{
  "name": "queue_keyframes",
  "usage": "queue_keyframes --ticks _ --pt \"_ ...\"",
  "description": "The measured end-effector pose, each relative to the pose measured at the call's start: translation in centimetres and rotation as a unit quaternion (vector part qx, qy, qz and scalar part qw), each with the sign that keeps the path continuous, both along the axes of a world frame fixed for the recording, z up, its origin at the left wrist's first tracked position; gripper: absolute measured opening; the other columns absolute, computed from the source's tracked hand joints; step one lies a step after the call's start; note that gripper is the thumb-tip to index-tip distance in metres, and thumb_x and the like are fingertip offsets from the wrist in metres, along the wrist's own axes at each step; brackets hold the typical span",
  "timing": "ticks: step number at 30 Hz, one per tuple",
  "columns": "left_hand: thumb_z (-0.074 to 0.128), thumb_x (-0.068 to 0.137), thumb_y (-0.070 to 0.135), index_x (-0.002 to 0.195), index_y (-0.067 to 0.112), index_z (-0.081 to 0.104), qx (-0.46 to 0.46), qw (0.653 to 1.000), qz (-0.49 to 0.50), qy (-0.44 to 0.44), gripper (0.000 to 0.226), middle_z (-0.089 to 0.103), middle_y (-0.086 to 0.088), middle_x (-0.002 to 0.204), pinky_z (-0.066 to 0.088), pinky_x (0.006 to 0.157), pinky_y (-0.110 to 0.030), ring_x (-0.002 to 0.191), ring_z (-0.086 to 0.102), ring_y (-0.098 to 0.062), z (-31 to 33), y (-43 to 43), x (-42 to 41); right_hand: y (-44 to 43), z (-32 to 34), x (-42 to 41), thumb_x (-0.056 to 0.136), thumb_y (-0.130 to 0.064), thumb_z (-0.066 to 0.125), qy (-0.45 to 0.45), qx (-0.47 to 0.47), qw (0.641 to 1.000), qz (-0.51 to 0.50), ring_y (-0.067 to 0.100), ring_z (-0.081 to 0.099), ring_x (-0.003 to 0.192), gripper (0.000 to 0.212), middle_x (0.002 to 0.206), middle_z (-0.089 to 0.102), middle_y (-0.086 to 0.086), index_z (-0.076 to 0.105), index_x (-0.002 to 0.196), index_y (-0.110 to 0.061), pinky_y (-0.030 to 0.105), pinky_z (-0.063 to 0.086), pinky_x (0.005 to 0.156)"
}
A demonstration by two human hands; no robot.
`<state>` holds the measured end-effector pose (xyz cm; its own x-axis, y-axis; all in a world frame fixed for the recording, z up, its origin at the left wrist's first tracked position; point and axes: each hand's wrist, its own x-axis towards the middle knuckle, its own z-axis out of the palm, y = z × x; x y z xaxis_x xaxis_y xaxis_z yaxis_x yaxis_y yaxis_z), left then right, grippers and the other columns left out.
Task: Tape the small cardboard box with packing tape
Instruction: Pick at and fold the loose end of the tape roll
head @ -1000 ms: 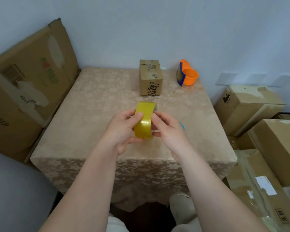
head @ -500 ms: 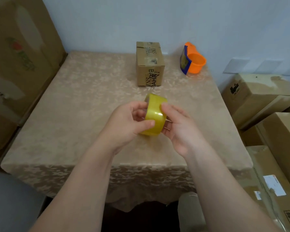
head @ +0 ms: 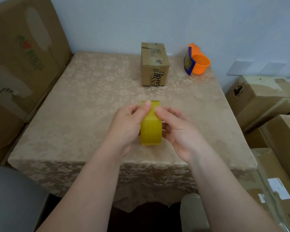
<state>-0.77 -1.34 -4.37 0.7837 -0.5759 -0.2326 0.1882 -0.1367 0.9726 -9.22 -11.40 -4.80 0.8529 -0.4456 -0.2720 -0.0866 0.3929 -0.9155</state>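
Yellow packing-tape roll [head: 151, 129] stands on edge between the hands, left hand [head: 126, 126] and right hand [head: 179, 131] pinching it. Straight ahead, well apart, the small brown cardboard box [head: 154, 64] rests on the desk [head: 90, 97], long axis pointing away.

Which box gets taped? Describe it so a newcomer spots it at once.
Start at the table with the beige cloth. Near its far edge, left of the orange dispenser, stands the small cardboard box. It is the only box on the table, with black lettering on its near side.
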Motion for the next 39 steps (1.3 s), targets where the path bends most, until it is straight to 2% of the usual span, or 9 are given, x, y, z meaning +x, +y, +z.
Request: queue_keyframes --ticks 6,9,12,18,23,26,29,32,39 --pt "0.052 0.091 0.039 0.104 0.007 0.068 -0.021 0.989 0.039 0.143 0.038 0.073 -0.018 0.096 0.056 0.08 -0.041 0.089 0.07 -0.03 0.5 0.5 0.6 0.1 -0.1 -0.2 0.071 -0.019 0.072 0.006 -0.104 0.992 0.076 0.021 0.062 0.094 0.048 0.11 0.066 0.016 0.062 0.117 -0.01 0.039 0.05 0.083" --pt "0.05 0.092 0.039 0.111 0.005 0.065 -0.023 0.982 0.043 0.184 0.042 0.071 -0.022 0.105 0.052 0.091 -0.048 0.099 0.068 -0.035 0.4 0.6 0.9 0.1 -0.1 -0.3 0.068 -0.023 0.071 0.01 -0.161 0.983 0.092 0.019 0.062 0.095 0.047 0.109 0.067 0.009 0.064 0.114 -0.016 0.035 0.052 0.086" --pt "0.051 0.092 0.035 0.112 0.003 0.064 -0.036 0.981 0.02 0.187 0.04 0.069 -0.022 0.108 0.053 0.087 -0.045 0.097 0.068 -0.032 0.4 0.8 1.0 0.3 -0.1 -0.1 0.07 -0.028 0.071 0.017 -0.163 0.984 0.068 0.018 0.061 0.09 0.04 0.103 0.067 0.012 0.067 0.109 -0.016 0.036 0.051 0.083" --pt "0.073 0.068 0.008 0.082 0.007 0.066 -0.028 0.991 -0.128 -0.013 0.016 0.065 -0.011 0.079 0.051 0.065 -0.023 0.068 0.06 -0.014 0.6 0.9 0.1 -0.5 0.3 0.0 0.091 -0.021 0.057 0.024 0.036 0.996 -0.076 0.017 0.065 0.068 0.012 0.08 0.069 0.006 0.065 0.093 -0.012 0.029 0.053 0.064" --pt "0.079 0.063 0.002 0.07 0.017 0.06 0.088 0.939 -0.225 -0.243 0.025 0.06 -0.001 0.073 0.045 0.073 -0.03 0.071 0.054 -0.014 -0.2 1.0 0.1 -1.8 0.4 -0.5 0.092 -0.026 0.054 0.016 0.151 0.984 -0.095 0.022 0.068 0.082 0.023 0.089 0.073 0.01 0.068 0.098 -0.009 0.037 0.056 0.076" --pt "0.078 0.065 0.011 0.077 0.012 0.061 0.077 0.944 -0.207 -0.245 0.021 0.062 -0.006 0.077 0.044 0.072 -0.029 0.075 0.055 -0.016 -0.2 0.9 -0.2 -1.8 0.4 -0.5 0.092 -0.02 0.053 0.0 0.155 0.986 -0.064 0.021 0.068 0.08 0.022 0.087 0.072 0.011 0.066 0.101 -0.004 0.03 0.058 0.068" --pt "0.071 0.071 0.026 0.086 0.004 0.063 0.008 0.981 -0.123 -0.152 0.029 0.067 -0.018 0.082 0.047 0.07 -0.033 0.074 0.058 -0.017 0.4 0.5 -0.6 -1.7 0.2 -0.5 0.084 -0.014 0.057 -0.031 0.121 0.992 -0.031 0.018 0.066 0.079 0.017 0.084 0.071 0.009 0.065 0.097 -0.006 0.025 0.056 0.069" --pt "0.068 0.082 0.013 0.085 0.012 0.063 -0.026 0.991 -0.065 -0.113 0.007 0.065 -0.003 0.074 0.047 0.066 -0.023 0.069 0.058 -0.007 0.7 0.3 -0.6 -1.5 0.1 -0.4 0.083 -0.014 0.057 -0.041 0.082 0.996 -0.01 0.015 0.065 0.081 0.018 0.088 0.071 0.007 0.067 0.097 -0.009 0.025 0.055 0.074" --pt "0.073 0.063 0.015 0.072 0.006 0.057 0.004 0.962 -0.144 -0.231 0.021 0.058 -0.002 0.07 0.046 0.063 -0.027 0.067 0.052 -0.012 0.4 0.9 -0.1 -1.3 0.6 -0.5 0.087 -0.022 0.056 -0.028 0.038 0.998 -0.041 0.027 0.061 0.086 0.024 0.092 0.068 0.017 0.066 0.096 -0.003 0.038 0.048 0.083"
